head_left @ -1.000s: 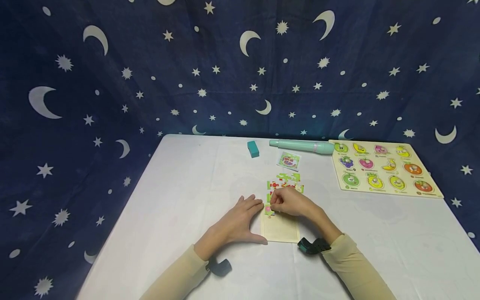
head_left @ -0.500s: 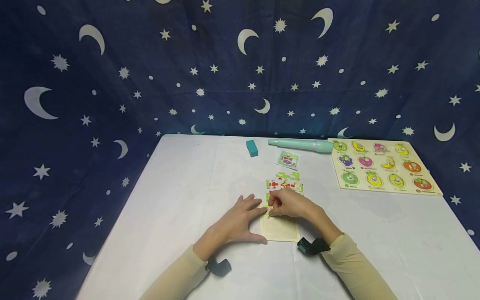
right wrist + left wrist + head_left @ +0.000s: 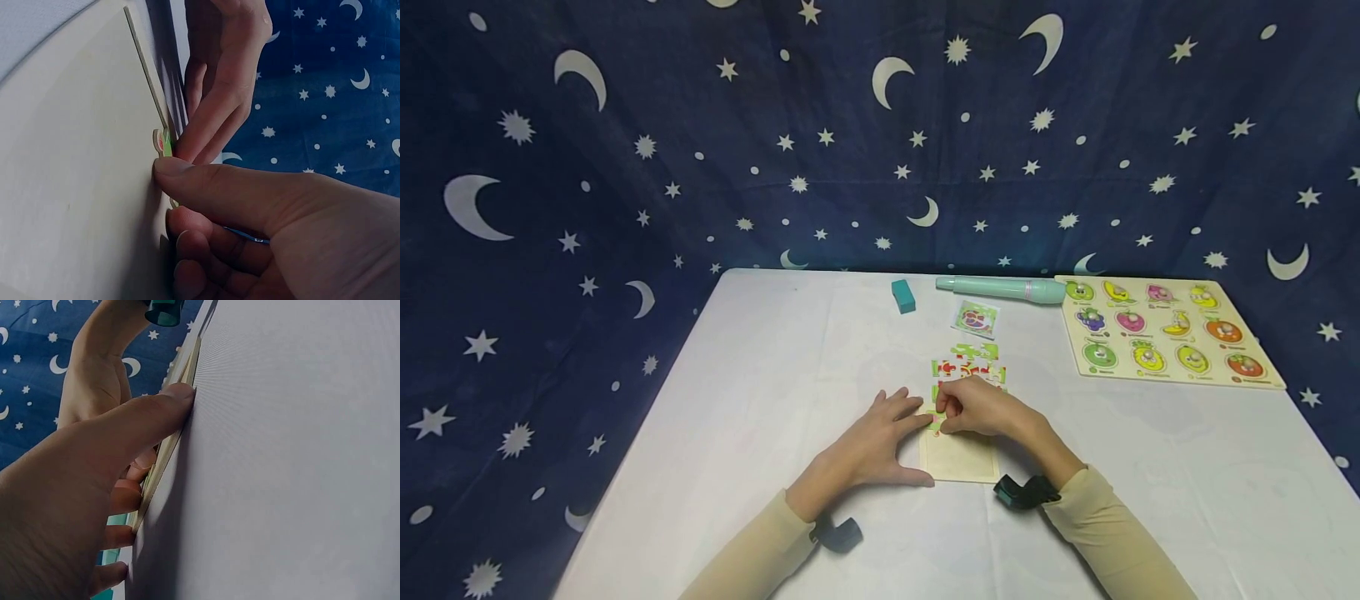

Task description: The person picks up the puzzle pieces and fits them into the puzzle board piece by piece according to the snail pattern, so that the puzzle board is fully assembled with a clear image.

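"Head feed?"
"I see the left hand point(image 3: 880, 442) spread, fingers apart, along the left side of the wooden board point(image 3: 962, 460); the right hand point(image 3: 983, 407) pinches a puzzle piece point(image 3: 935, 422) at the board's far left corner."

"Left wrist?"
"I get the left thumb against the board's edge."

"Right wrist?"
"Thumb and forefinger clamped on the piece, the left forefinger just beside it."
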`<state>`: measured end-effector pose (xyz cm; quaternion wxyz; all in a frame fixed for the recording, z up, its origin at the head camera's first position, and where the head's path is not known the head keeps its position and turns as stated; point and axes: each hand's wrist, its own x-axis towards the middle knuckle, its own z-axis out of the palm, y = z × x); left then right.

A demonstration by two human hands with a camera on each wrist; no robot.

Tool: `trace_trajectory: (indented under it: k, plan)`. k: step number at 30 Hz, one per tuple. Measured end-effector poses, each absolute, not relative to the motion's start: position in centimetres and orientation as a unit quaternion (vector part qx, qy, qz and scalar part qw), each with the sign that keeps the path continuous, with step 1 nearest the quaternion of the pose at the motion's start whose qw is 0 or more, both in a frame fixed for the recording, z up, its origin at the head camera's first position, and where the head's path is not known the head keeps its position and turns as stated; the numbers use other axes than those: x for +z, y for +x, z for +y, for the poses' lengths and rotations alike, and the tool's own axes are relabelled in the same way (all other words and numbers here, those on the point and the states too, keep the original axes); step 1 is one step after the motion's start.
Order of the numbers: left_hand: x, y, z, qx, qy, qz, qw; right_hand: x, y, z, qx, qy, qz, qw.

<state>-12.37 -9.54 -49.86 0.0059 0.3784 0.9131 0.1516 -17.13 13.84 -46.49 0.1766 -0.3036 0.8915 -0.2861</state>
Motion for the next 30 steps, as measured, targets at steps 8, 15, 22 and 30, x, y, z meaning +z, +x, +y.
trace_trajectory:
  k: [8,15,22,30]
  plan:
    - [-49.8,-12.3,-9.7,0.152,0.380,0.913,0.009,-46.4,-17.1,13.7,-0.287,-0.311,0.889,0.175]
    - [-49.8,-12.3,-9.7,0.159,0.380,0.911,0.007,-46.2,-17.4,13.9,-0.293,-0.305,0.887,0.185]
    - [-49.8,-12.3,-9.6,0.155,0.379,0.912,0.006,-46.3,-18.3,14.3,-0.303,-0.291,0.898,0.131]
    - [-49.8,-12.4,-9.6,0.151,0.380,0.912,0.007,-46.3,-19.6,15.1,-0.308,-0.265,0.912,0.056]
